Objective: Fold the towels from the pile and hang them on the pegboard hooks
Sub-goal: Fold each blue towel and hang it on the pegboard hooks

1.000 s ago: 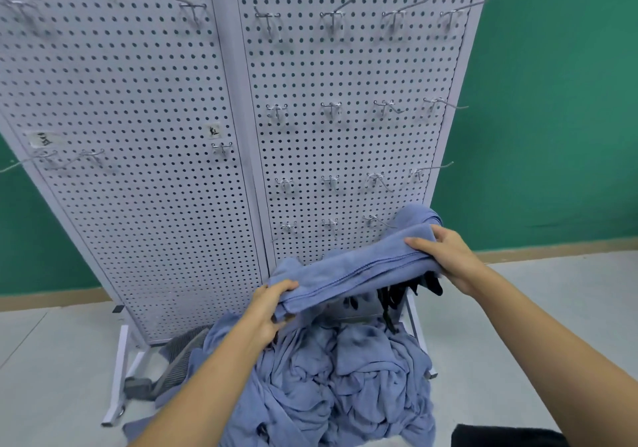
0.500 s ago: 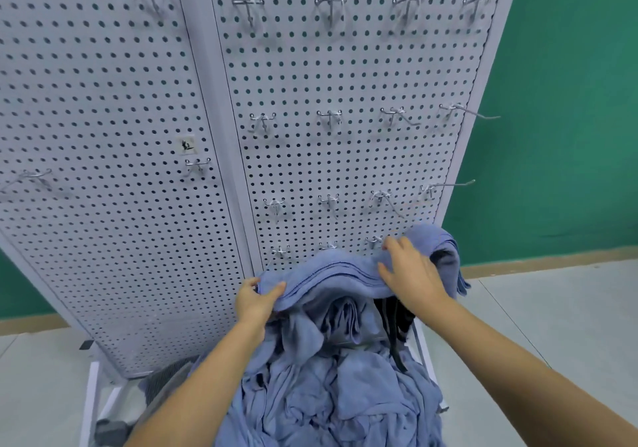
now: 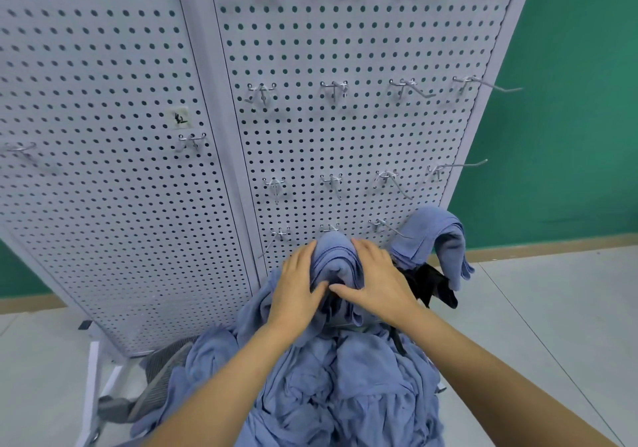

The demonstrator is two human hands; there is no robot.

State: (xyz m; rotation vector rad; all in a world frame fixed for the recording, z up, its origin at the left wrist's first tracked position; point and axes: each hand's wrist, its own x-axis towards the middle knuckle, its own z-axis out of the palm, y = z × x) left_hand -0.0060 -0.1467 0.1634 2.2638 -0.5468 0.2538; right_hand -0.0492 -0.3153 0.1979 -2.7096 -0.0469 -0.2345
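Whatever carries the folded blue towel (image 3: 336,262) is covered by its own cloth, low on the white pegboard (image 3: 345,49) at frame centre. The left hand (image 3: 298,281) and right hand (image 3: 376,281) lie on its two sides, fingers spread and fairly straight, pressing the fold between them, thumbs meeting beneath it. To the right a second folded towel (image 3: 431,232) is draped over a hook that is mostly hidden, above a black item (image 3: 433,282) too dark to identify. The towel pile (image 3: 345,388) fills the lower centre, hiding most of a grey mesh chair (image 3: 158,374). The paper label (image 3: 180,117) is unreadable.
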